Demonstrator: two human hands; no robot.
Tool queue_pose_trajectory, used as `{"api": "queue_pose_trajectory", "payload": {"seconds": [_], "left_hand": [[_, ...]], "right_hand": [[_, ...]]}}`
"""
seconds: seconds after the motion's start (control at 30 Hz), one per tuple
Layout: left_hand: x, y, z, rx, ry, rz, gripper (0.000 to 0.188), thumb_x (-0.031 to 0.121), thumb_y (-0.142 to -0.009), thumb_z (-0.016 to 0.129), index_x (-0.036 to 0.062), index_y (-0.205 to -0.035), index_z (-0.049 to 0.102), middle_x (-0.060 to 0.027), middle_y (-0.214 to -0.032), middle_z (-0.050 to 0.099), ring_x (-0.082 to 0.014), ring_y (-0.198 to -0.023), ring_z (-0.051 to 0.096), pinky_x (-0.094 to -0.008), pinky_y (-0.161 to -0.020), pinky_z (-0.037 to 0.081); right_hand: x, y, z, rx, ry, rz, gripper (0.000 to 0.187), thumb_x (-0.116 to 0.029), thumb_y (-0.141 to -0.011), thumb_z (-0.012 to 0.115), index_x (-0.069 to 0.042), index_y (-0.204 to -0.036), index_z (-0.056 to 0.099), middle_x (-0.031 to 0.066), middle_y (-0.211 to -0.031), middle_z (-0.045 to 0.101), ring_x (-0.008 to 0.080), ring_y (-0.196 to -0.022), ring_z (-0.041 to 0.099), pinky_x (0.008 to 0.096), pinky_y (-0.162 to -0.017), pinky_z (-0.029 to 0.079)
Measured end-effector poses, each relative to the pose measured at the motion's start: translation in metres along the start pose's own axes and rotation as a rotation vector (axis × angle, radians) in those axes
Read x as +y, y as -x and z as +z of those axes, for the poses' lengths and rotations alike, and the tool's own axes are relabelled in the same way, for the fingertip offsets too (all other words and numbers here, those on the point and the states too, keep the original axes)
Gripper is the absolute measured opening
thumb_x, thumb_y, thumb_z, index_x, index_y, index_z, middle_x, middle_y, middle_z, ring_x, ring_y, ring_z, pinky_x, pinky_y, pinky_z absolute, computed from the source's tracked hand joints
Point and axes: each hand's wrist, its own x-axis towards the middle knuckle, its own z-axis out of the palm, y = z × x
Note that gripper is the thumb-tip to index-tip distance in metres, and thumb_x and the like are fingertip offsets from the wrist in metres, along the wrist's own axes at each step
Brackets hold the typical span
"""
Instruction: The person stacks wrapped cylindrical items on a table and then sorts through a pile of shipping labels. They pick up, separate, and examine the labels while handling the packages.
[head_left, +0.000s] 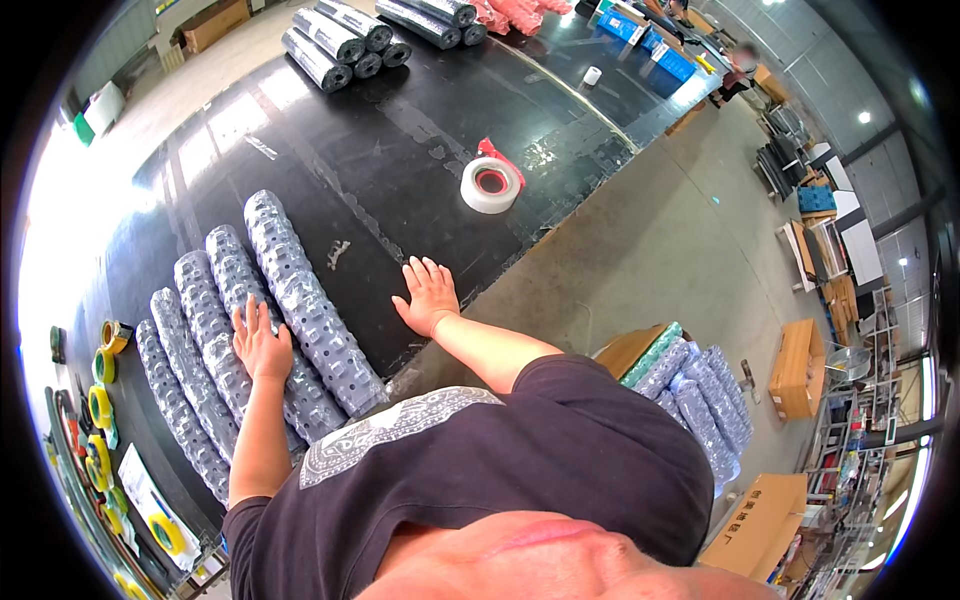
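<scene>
The person's left hand (260, 343) is lying flat, fingers spread, on top of a row of grey perforated rolls wrapped in clear film (250, 320) that is filling the left centre of the frame; the palm is pressing on the rolls rather than closing around any of them. The right hand (430, 295) is sitting just right of centre, open and flat with fingers fanned, resting on the bare black table (400, 150) close to its near edge and just beside the outermost roll without touching it. The two hands are apart, with that longest roll lying between them. The rolls are lying side by side, touching one another, slanting from the upper left toward the lower centre, their near ends reaching the table edge by the person's dark shirt (500, 450). Farther up the table, right of centre, a white tape roll with a red dispenser part (491, 183) is standing well apart from both hands. At the top of the frame a stack of dark wrapped rolls (340, 40) is lying at the far end of the table. Along the lower left rim, yellow and green tape rolls (100, 400) are hanging in a curved line. At the lower right, more film-wrapped grey rolls (705, 395) are standing on the concrete floor (650, 250) beside brown cardboard boxes (795, 365).
</scene>
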Motion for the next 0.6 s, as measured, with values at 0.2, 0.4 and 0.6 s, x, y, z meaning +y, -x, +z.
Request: {"api": "queue_pose_trajectory", "payload": {"seconds": [0.2,0.4,0.6], "left_hand": [[0.011,0.006,-0.003,-0.036,0.023,-0.013,0.058,0.029,-0.086,0.057,0.0075,-0.139,0.048,0.0011,-0.157,0.026,-0.0298,-0.145,0.017,-0.0456,-0.112,0.024],[0.007,0.003,-0.006,-0.018,0.018,-0.006,0.057,0.029,-0.086,0.058,0.0074,-0.138,0.049,0.0013,-0.156,0.026,-0.0293,-0.145,0.018,-0.0444,-0.113,0.023],[0.007,-0.003,0.004,0.027,0.035,-0.002,0.058,0.032,-0.085,0.057,0.0097,-0.138,0.050,0.0002,-0.156,0.029,-0.0295,-0.145,0.020,-0.0441,-0.113,0.023]], "right_hand": [[0.008,0.005,-0.001,0.036,0.016,-0.012,0.066,-0.049,-0.091,0.048,-0.008,-0.143,0.041,0.0088,-0.152,0.032,0.0275,-0.141,0.024,0.0451,-0.116,0.015],[0.003,0.003,0.000,0.055,0.006,-0.006,0.066,-0.049,-0.091,0.049,-0.009,-0.142,0.041,0.0088,-0.152,0.033,0.0270,-0.141,0.025,0.0450,-0.116,0.016],[0.006,-0.004,-0.003,0.039,0.056,-0.007,0.068,-0.051,-0.090,0.048,-0.009,-0.144,0.040,0.0079,-0.153,0.030,0.0261,-0.142,0.023,0.0448,-0.116,0.015]]}}
